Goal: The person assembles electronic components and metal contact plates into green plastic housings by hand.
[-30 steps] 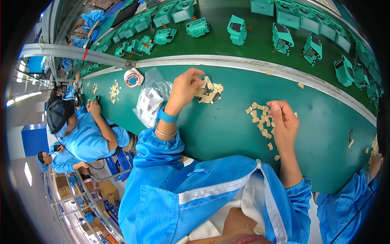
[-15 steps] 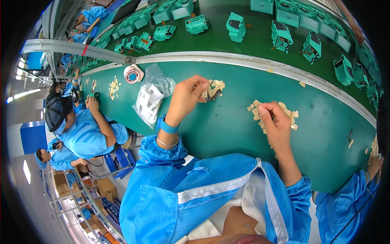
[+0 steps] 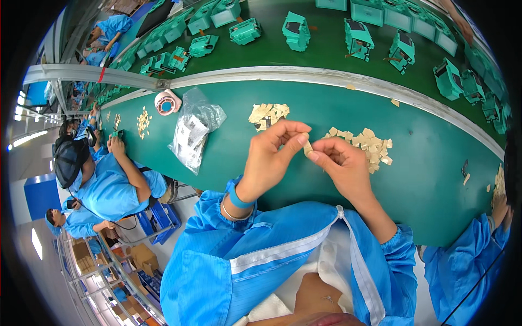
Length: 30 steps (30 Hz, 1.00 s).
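Note:
In front of my chest, both hands meet at a small tan paper-like piece (image 3: 308, 147). My left hand (image 3: 272, 155) pinches its upper end between thumb and forefinger. The fingertips of my right hand (image 3: 345, 165) close on its lower end. Beyond my left hand lies a small heap of tan pieces (image 3: 267, 112), with a little dark bit at its near edge. A larger heap of similar tan pieces (image 3: 374, 148) sits just past my right hand. Fingers partly cover the held piece, so its full shape is hidden.
A clear plastic bag (image 3: 191, 130) of white items and a pinkish tape roll (image 3: 166, 102) lie to the left. Behind a metal rail (image 3: 304, 73), green device housings (image 3: 296, 32) line a belt. Co-workers (image 3: 111, 182) sit at left; a blue sleeve (image 3: 462, 263) is at right.
My left hand has come right and nearer from the smaller heap. My right hand has moved left off the larger heap, and the two now meet at one tan piece.

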{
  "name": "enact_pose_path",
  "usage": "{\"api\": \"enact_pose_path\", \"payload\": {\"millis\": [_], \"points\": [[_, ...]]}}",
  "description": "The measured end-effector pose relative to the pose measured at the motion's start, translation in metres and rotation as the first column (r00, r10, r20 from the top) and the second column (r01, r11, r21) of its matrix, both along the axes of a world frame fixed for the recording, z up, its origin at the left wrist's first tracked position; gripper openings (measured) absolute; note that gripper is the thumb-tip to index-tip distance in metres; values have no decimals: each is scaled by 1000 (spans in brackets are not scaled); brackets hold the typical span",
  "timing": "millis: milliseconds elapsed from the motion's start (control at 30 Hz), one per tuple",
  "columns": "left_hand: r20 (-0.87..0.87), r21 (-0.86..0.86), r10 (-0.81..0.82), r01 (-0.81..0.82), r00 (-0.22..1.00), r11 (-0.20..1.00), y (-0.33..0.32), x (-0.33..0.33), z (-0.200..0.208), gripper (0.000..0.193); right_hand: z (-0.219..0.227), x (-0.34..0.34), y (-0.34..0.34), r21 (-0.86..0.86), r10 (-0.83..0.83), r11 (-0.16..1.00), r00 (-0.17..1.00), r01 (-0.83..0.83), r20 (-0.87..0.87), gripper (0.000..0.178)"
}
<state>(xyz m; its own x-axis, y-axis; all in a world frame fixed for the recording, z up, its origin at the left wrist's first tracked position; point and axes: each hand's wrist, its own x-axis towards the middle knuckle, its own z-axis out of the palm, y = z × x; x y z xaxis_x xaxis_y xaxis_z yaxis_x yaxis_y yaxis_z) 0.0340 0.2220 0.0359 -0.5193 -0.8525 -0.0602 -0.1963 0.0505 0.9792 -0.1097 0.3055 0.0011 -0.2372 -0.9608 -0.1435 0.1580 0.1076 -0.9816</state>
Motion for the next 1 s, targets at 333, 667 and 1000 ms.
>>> {"api": "enact_pose_path", "payload": {"millis": [333,667,1000], "points": [[245,-733,-141,279,959,620,1,-8,5,22,14,-21,12,-4,64,998,967,-65,247,11],[155,-732,-141,210,978,648,20,-21,15,17,14,-16,18,-342,-243,923,956,176,-165,8],[169,-623,-182,248,969,742,29,-21,21,11,14,-30,18,-647,-402,763,783,0,-475,22]]}}
